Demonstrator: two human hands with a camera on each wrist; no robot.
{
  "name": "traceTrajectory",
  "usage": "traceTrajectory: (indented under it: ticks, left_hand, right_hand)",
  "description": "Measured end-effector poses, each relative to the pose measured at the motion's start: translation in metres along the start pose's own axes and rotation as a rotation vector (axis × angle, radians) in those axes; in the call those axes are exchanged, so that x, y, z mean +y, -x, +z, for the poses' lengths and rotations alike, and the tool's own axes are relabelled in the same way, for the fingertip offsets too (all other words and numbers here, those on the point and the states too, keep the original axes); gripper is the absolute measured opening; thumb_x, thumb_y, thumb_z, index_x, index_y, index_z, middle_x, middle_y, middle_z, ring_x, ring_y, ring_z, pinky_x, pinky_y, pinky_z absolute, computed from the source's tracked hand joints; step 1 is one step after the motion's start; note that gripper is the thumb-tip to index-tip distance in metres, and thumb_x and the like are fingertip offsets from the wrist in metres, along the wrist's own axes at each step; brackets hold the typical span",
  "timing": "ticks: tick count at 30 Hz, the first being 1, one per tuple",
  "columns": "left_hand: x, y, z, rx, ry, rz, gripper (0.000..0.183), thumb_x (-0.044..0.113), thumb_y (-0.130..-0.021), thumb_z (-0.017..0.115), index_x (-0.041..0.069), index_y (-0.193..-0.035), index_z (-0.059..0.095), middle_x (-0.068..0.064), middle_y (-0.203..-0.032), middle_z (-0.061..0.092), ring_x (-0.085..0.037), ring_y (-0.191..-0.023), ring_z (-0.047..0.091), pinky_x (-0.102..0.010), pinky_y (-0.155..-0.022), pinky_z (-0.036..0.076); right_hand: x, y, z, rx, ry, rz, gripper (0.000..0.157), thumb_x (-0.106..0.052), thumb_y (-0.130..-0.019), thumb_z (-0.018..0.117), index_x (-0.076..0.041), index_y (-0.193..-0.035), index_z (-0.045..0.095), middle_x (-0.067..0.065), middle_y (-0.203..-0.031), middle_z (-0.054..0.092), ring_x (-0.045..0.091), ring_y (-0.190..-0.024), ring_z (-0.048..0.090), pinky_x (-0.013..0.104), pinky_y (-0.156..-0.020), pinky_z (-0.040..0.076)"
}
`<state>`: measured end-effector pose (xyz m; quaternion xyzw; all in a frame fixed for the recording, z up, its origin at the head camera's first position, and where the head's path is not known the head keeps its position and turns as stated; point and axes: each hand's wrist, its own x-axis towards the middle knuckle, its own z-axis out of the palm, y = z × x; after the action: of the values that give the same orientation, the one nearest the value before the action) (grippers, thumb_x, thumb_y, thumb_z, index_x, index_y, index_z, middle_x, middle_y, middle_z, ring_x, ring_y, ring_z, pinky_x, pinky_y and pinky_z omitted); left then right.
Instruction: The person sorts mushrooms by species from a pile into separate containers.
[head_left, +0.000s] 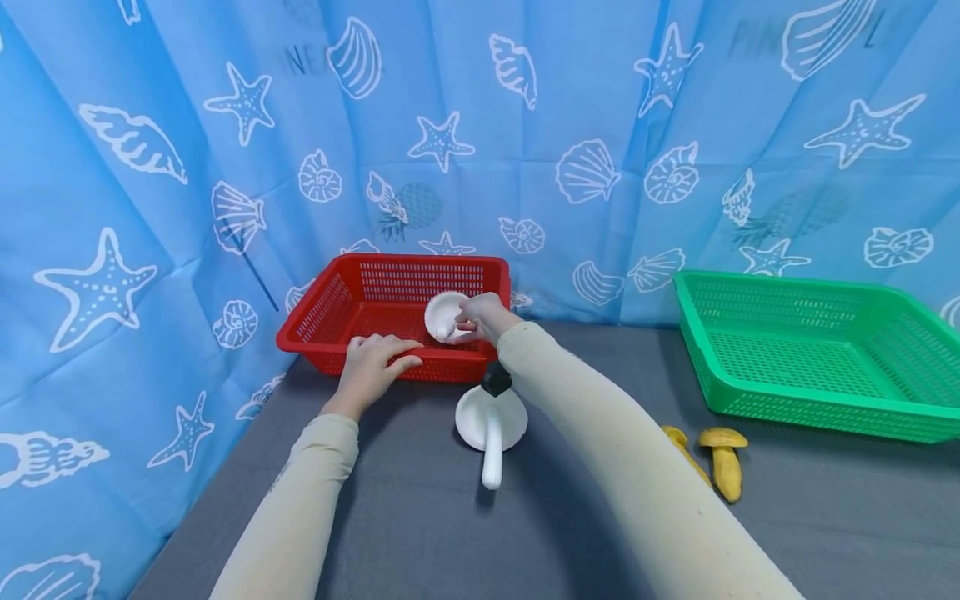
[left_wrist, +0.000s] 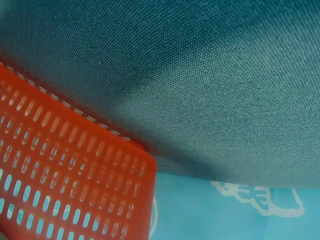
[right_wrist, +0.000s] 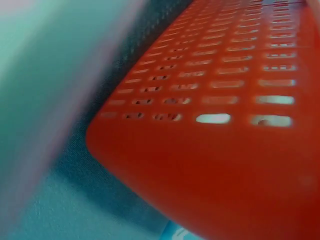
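Note:
In the head view my right hand (head_left: 483, 318) reaches over the front rim of the red basket (head_left: 450, 367) and pinches a white mushroom (head_left: 442, 312) inside it. That mushroom's round cap shows; the fingers partly cover the rest. At the basket's front rim my left hand (head_left: 371, 371) grips the edge, fingers over the top and thumb along the outer side. A second white mushroom (head_left: 492, 446) lies on the table before the basket, its stem toward me. Both wrist views show the slotted basket wall (left_wrist: 75, 165) close up, without the hands' grip.
A green basket (head_left: 817, 408) stands at the right. Two yellow mushrooms (head_left: 726, 467) lie before it, one partly hidden by my right sleeve (head_left: 622, 450). Behind the grey table (head_left: 405, 517) hangs a blue curtain (head_left: 480, 200) with white sea shapes.

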<state>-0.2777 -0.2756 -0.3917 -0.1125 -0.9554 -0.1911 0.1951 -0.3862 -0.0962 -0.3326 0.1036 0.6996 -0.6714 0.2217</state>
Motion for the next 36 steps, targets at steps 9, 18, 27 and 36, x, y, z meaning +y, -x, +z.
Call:
traceTrajectory:
  ticks: [9,18,27,36]
  left_hand:
    - [-0.001,0.002,0.001,0.029,-0.001,0.021,0.041,0.032,-0.084,0.076,0.013,-0.120,0.071,-0.007,-0.105,0.071,-0.027,-0.093,0.060,-0.049,-0.089,0.036]
    - [-0.007,0.005,0.001,0.035,-0.029,0.062,0.039,0.033,-0.086,0.074,0.015,-0.121,0.070,-0.005,-0.097,0.070,-0.025,-0.090,0.059,-0.048,-0.087,0.038]
    - [0.000,0.004,0.000,0.003,0.008,0.017,0.041,0.032,-0.087,0.074,0.013,-0.123,0.069,-0.006,-0.096,0.070,-0.024,-0.089,0.057,-0.047,-0.087,0.037]
    - [0.001,0.002,0.001,0.015,0.019,0.038,0.041,0.030,-0.086,0.075,0.014,-0.122,0.069,-0.007,-0.106,0.071,-0.026,-0.091,0.058,-0.048,-0.087,0.036]
  right_hand:
    - [-0.009,0.019,-0.019,-0.037,-0.044,-0.042,0.046,0.009,-0.094,0.053,-0.001,-0.138,0.050,0.019,-0.136,0.047,0.031,-0.108,0.058,0.046,-0.080,0.056]
    - [-0.015,0.044,-0.039,-0.071,-0.091,-0.068,0.044,0.006,-0.097,0.050,-0.002,-0.140,0.048,0.017,-0.136,0.047,0.025,-0.100,0.060,0.046,-0.087,0.053]
    - [-0.006,0.067,-0.065,-0.058,-0.098,-0.083,0.044,-0.002,-0.097,0.054,-0.006,-0.140,0.049,0.014,-0.138,0.048,0.026,-0.107,0.058,0.043,-0.084,0.055]
    - [0.012,0.092,-0.094,-0.112,-0.070,-0.124,0.045,-0.008,-0.099,0.054,-0.006,-0.143,0.045,0.017,-0.138,0.050,0.033,-0.121,0.053,0.042,-0.083,0.056]
